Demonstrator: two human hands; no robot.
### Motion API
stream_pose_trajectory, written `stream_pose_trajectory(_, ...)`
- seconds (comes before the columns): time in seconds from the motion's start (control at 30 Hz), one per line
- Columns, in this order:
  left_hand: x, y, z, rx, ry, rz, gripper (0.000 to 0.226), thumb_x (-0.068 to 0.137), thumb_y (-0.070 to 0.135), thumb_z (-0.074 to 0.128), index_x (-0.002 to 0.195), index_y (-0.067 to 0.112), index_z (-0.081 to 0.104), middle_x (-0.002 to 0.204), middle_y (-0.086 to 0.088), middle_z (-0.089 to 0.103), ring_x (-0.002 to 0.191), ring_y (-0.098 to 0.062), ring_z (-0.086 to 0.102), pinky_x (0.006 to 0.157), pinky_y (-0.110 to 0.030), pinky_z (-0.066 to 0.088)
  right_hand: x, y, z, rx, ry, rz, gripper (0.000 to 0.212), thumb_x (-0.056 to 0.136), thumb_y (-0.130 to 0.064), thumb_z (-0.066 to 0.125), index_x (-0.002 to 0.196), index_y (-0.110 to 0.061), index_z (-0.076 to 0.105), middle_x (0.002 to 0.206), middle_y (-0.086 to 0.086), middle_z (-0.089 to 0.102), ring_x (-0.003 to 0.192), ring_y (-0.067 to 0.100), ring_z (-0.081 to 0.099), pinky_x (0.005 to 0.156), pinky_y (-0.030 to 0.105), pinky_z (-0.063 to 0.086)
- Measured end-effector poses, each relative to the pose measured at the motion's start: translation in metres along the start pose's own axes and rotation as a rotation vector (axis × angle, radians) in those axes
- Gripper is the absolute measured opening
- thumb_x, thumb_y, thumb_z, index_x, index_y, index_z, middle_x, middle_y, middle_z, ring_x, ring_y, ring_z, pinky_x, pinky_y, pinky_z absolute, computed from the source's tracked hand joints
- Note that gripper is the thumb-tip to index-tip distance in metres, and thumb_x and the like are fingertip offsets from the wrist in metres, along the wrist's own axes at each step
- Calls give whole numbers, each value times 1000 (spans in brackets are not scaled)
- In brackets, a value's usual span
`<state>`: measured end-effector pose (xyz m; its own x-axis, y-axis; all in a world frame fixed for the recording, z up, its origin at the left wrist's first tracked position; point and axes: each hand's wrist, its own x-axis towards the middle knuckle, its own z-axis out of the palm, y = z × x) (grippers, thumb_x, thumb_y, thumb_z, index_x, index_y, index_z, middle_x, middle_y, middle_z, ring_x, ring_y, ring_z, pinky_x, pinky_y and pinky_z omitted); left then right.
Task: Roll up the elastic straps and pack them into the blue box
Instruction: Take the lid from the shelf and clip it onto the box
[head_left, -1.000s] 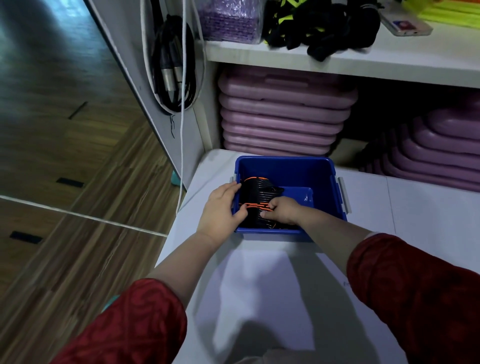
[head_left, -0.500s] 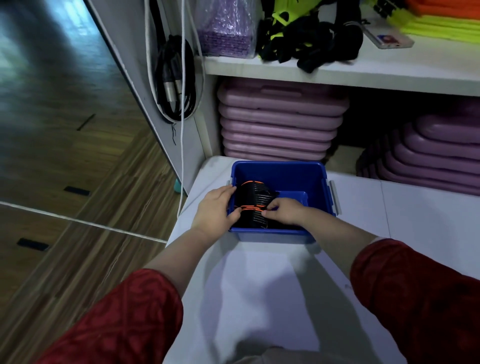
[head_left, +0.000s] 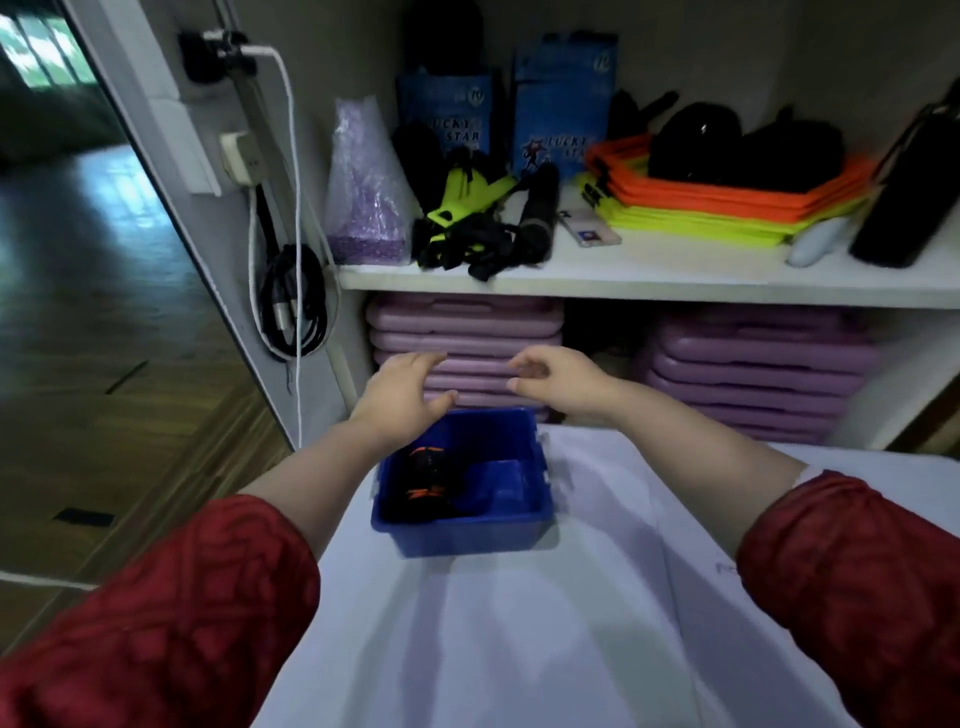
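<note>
Hovering above the far rim of the blue box (head_left: 467, 535), 2 bare hands, both empty. Left hand (head_left: 402, 397): fingers (head_left: 434, 358) spread and slightly curled, thumb apart, nothing held. Right hand (head_left: 558, 379): fingers (head_left: 524, 364) loosely curved, thumb near the fingertips but closing on nothing.

Item 1: rolled strap (head_left: 428, 475), black with orange bands, lying in the left half of the box against its left wall. The right half shows only bare blue floor.

Item 2: loose straps (head_left: 467, 234), a black and yellow-green tangle on the white shelf (head_left: 675, 283) above and beyond the hands, well apart from the box.

Handling, as judged: light, soft, limp webbing; stretchy, likely to spring loose once coiled. Best taken at 1 free end, pinched flat between thumb and fingers, wound tight, then gripped across the whole roll for transfer. Buckles, if any, cannot be made out.

Support: white table (head_left: 519, 623), box resting at its far end.
</note>
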<state>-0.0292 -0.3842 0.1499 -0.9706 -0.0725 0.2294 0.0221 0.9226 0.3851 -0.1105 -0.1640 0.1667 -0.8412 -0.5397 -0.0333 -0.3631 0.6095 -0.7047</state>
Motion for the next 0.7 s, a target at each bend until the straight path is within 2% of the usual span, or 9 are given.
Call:
stream_pose_trajectory(0.1, 28, 49, -41, -5, 80, 93, 60, 86, 40, 63, 139, 18, 45, 138, -6, 53, 131, -26, 42, 109, -37, 34, -15, -21, -66, -57, 142, -92, 32, 83, -36, 68, 112, -23, 65, 113, 2, 66, 105, 16, 62, 95, 35, 50)
stream_pose_trajectory(0.2, 55, 99, -89, -4, 213, 187, 56, 86, 37, 64, 135, 15, 50, 133, -8, 57, 125, -27, 48, 106, -38, 38, -30, -51, -135, -123, 291, -189, 27, 84, -35, 66, 109, -24, 66, 105, -2, 64, 96, 15, 60, 85, 29, 47)
stream_pose_trajectory(0.3, 75, 144, -135, 4, 319, 254, 54, 86, 40, 61, 134, 18, 50, 136, -4, 56, 128, -24, 46, 107, -40, 38, -42, -81, -199, -142, 428, -274, 23, 83, -41, 64, 104, -33, 65, 109, -2, 64, 99, 15, 60, 89, 36, 51)
stream_pose_trajectory(0.4, 94, 181, -175, 33, 397, 312, 52, 88, 42, 59, 135, 21, 50, 137, 0, 54, 130, -21, 43, 107, -36, 36, -53, -104, -256, -183, 543, -325, 23, 84, -41, 63, 106, -33, 64, 110, -4, 61, 99, 12, 58, 90, 34, 50)
stream_pose_trajectory(0.57, 116, 236, -230, 97, 517, 441, 45, 88, 39, 60, 129, 19, 56, 127, -2, 61, 119, -21, 52, 97, -32, 40, -67, -137, -328, -264, 666, -355, 27, 84, -40, 62, 108, -30, 64, 114, -2, 62, 103, 13, 58, 87, 30, 48)
stream_pose_trajectory(0.7, 133, 267, -257, 101, 567, 486, 45, 87, 43, 58, 127, 23, 56, 122, 2, 63, 116, -18, 53, 97, -32, 41, -70, -150, -363, -354, 777, -298, 32, 84, -39, 58, 115, -29, 61, 124, 0, 52, 117, 19, 49, 93, 36, 45)
